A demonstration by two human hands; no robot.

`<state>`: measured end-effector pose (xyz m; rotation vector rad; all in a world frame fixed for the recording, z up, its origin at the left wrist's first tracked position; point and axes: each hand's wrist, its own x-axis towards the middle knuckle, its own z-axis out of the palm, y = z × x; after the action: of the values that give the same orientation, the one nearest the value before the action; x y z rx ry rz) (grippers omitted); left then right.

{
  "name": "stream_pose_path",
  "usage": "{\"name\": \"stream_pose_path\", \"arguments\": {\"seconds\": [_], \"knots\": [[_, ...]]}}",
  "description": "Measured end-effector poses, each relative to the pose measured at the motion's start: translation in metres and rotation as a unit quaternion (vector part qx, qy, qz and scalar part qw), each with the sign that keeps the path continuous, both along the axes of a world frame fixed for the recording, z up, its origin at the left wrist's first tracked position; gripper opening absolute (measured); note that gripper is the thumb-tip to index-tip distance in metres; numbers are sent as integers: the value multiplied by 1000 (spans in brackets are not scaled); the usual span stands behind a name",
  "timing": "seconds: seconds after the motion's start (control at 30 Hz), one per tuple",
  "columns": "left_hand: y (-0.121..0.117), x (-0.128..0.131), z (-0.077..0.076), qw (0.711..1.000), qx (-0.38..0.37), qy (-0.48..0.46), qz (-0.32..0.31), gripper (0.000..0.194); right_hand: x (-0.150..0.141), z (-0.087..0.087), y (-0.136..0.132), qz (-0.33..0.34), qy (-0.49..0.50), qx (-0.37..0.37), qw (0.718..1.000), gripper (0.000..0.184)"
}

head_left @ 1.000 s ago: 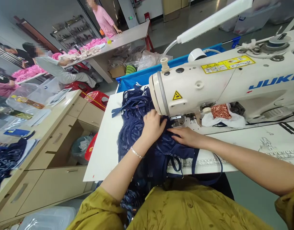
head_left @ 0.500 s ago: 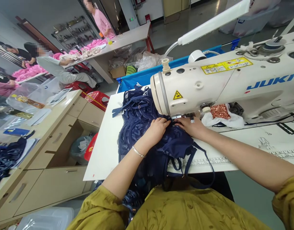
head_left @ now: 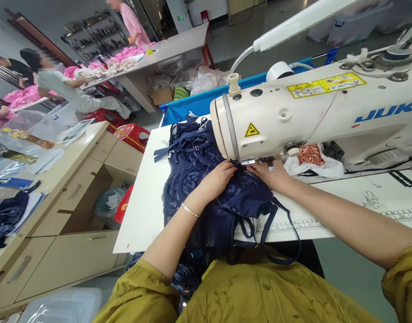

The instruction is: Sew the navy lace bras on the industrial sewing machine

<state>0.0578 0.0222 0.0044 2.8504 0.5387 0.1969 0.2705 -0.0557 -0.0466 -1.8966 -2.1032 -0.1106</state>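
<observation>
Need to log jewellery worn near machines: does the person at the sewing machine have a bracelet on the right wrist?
No, the bracelet circles the wrist behind the left hand; that behind the right hand is bare.

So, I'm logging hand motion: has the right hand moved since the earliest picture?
Yes: the right hand has moved forward, closer in to the JUKI sewing machine.

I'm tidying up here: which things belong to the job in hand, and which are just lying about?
In use:
navy lace fabric, touched by left hand and right hand
sewing machine

Apparently lying about:
bottle of amber liquid
cardboard box
green basket
</observation>
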Motion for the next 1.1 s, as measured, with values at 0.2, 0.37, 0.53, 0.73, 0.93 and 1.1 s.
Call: {"name": "stream_pose_path", "arguments": {"seconds": [0.2, 0.37, 0.53, 0.73, 0.93, 1.1], "knots": [[-5, -5, -11, 995, 69, 37, 56, 37, -5, 0, -1, -5, -4, -27, 1000, 45], [-7, 9, -7, 991, 85, 79, 63, 37, -1, -5, -1, -3, -11, -16, 1000, 39], [-2, 11, 2, 993, 74, 89, 37, 40, 3, -2, -6, 15, -21, 19, 999, 34], [4, 3, -4, 996, 54, 68, 7, 49, 5, 4, -10, 38, 0, 9, 999, 30], [3, 2, -6, 998, 32, 51, 1, 47, 1, 10, -10, 26, 25, 36, 999, 34], [-5, 1, -7, 997, 51, 64, 17, 42, 1, 11, -11, 4, -20, 11, 1000, 38]]}}
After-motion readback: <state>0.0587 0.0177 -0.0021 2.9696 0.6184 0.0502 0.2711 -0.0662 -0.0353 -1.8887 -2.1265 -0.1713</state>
